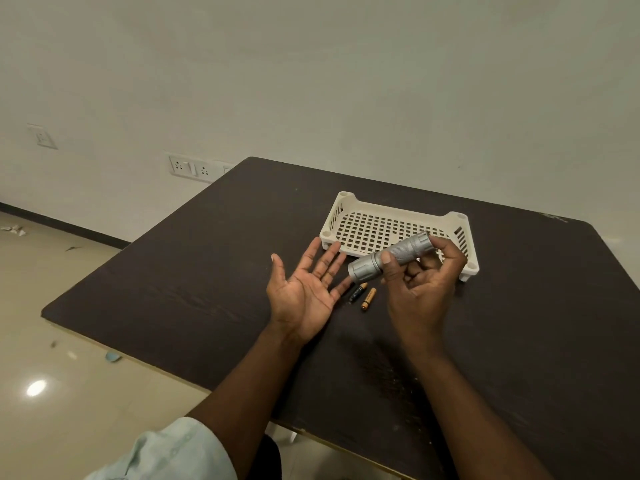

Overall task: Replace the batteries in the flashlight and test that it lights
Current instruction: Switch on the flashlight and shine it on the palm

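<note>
Above the dark table (pixel 207 271), the right hand (pixel 420 289) grips the silver flashlight (pixel 389 257), fingers (pixel 446 252) curled around its barrel. Its long axis slopes down-left, the wider head end pointing at the left hand (pixel 304 289), which waits palm-up, fingers straight, just beside it. Two batteries (pixel 363 295) lie on the table between the hands, before a white basket (pixel 349 202).

A plain office-like room: a dark table (pixel 207 271) against a bare wall (pixel 311 81), wall sockets (pixel 192 168), a glossy tiled floor (pixel 52 323).
</note>
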